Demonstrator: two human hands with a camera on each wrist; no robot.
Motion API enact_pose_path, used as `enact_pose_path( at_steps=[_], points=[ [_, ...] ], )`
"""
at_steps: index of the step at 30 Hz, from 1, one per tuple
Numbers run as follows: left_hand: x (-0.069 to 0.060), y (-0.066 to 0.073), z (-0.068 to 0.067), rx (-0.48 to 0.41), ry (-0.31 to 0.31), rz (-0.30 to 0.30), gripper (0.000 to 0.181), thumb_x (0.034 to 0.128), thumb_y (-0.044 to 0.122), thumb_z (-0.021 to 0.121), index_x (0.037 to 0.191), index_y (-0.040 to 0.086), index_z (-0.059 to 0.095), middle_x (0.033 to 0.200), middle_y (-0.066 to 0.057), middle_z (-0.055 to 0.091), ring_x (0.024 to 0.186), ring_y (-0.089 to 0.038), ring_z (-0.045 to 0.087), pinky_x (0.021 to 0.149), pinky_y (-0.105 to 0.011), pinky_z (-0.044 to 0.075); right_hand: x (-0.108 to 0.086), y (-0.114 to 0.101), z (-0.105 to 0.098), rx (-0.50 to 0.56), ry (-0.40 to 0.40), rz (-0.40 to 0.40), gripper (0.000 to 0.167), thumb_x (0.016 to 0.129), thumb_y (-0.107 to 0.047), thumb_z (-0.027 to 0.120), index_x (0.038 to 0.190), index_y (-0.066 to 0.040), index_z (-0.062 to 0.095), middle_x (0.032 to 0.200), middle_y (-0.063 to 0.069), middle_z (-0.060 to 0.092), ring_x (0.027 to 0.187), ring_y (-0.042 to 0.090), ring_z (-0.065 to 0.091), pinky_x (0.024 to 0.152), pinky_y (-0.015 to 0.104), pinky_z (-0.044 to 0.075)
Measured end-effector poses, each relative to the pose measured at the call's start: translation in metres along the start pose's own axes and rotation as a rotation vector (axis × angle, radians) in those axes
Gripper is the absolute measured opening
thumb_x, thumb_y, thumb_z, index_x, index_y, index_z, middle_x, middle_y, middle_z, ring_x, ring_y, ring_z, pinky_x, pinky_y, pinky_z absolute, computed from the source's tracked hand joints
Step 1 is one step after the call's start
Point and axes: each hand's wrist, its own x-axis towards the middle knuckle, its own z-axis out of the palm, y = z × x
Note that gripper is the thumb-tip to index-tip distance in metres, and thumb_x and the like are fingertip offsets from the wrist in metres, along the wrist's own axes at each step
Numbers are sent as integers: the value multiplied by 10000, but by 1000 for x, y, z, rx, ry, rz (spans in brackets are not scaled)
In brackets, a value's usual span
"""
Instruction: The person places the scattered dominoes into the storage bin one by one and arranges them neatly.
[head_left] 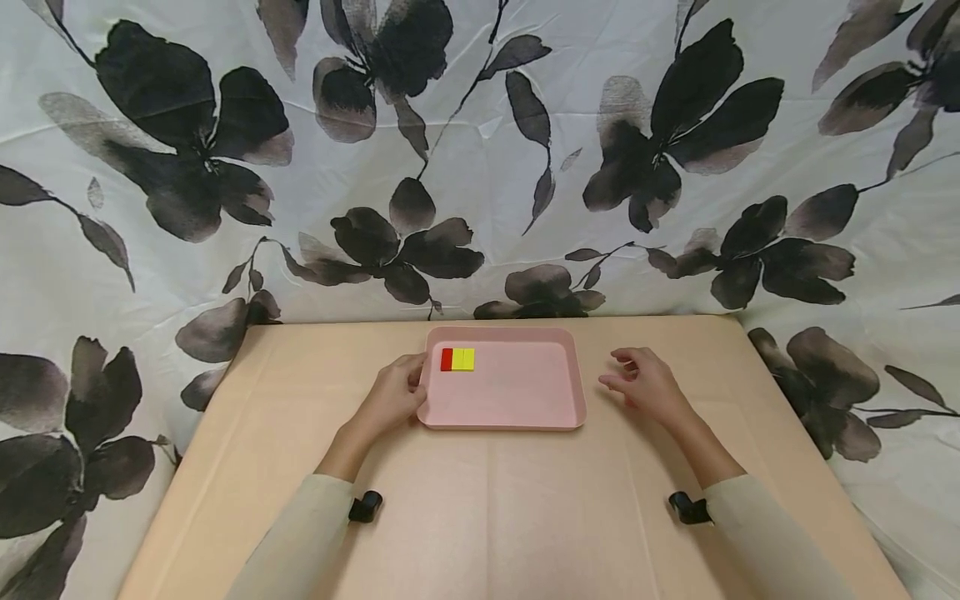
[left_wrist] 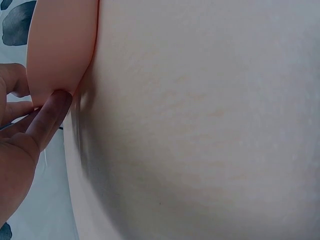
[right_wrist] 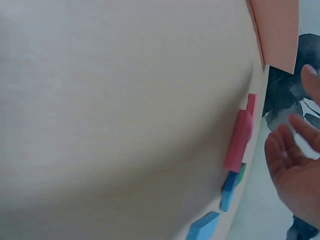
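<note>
One smooth pink tray (head_left: 517, 392), rectangular with rounded corners and a raised rim, lies between the fingers of both hands in the head view, over a creased beige table covering (head_left: 487, 517). Both forearms, in pale sleeves (head_left: 300, 533), extend forward. The left hand (head_left: 397, 387) grips the tray's left rim with bent fingers. The right hand (head_left: 648, 387) is apart from the right rim, fingers loosely curved, holding nothing. A red piece (head_left: 446, 359) and a yellow strip (head_left: 463, 359) with a seam adjoin on the tray floor, just right of the left fingers.

Left wrist view: the left thumb and fingers pinch the matte tray at a corner.

Right wrist view: the right fingers are relaxed, clear of the tray corner. To their left in this view, well apart, are straight-edged red blocks (right_wrist: 237, 142), blue blocks (right_wrist: 203, 227) and a partly hidden green block (right_wrist: 241, 173).
</note>
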Motion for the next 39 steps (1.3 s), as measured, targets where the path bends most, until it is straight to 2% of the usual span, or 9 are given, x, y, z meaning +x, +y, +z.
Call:
enact_pose_path(
  at_steps=[3, 5, 11, 20, 32, 39],
  points=[
    [-2, -1, 0, 3, 5, 1, 594, 914, 8, 638, 1489, -43, 502, 1418, -203, 591, 1001, -264, 683, 839, -346, 625, -2, 4, 3, -16, -9, 56, 651, 881, -331, 822, 1360, 38, 580, 1249, 233, 572, 1087, 360, 598, 833, 415, 599],
    [-3, -1, -1, 1, 8, 0, 592, 912, 7, 638, 1487, -42, 506, 1406, -200, 599, 996, -257, 682, 837, -344, 625, -3, 5, 5, -49, -8, 75, 652, 886, -342, 815, 1350, 53, 581, 1229, 244, 575, 1066, 351, 579, 880, 426, 573],
    [-3, -2, 0, -1, 10, 10, 592, 905, -1, 631, 1482, -50, 509, 1388, -205, 609, 982, -262, 687, 824, -336, 626, -5, 7, 8, -124, 24, 83, 630, 877, -330, 813, 1284, 100, 598, 1186, 288, 588, 1051, 394, 561, 957, 543, 516],
    [-2, 0, 1, 16, 24, 26, 586, 893, -19, 636, 1467, -61, 522, 1360, -211, 625, 964, -265, 677, 824, -349, 621, -3, 8, 9, -163, 10, 120, 614, 864, -321, 821, 1208, 137, 599, 1136, 306, 593, 1011, 400, 560, 930, 540, 517],
    [-2, 1, 2, 15, 21, 13, 592, 897, -7, 624, 1478, -43, 517, 1392, -201, 609, 963, -259, 668, 809, -334, 620, 0, 15, 14, -195, 60, 80, 504, 838, -266, 838, 1096, 108, 621, 1024, 272, 579, 893, 364, 569, 820, 475, 512],
    [-2, 0, 1, 15, 19, 13, 593, 895, -1, 631, 1476, -38, 523, 1373, -192, 621, 961, -260, 668, 802, -326, 618, -1, 11, 11, -185, 66, 77, 499, 840, -252, 834, 1128, 100, 629, 1042, 273, 586, 909, 366, 570, 833, 485, 522]
  ],
)
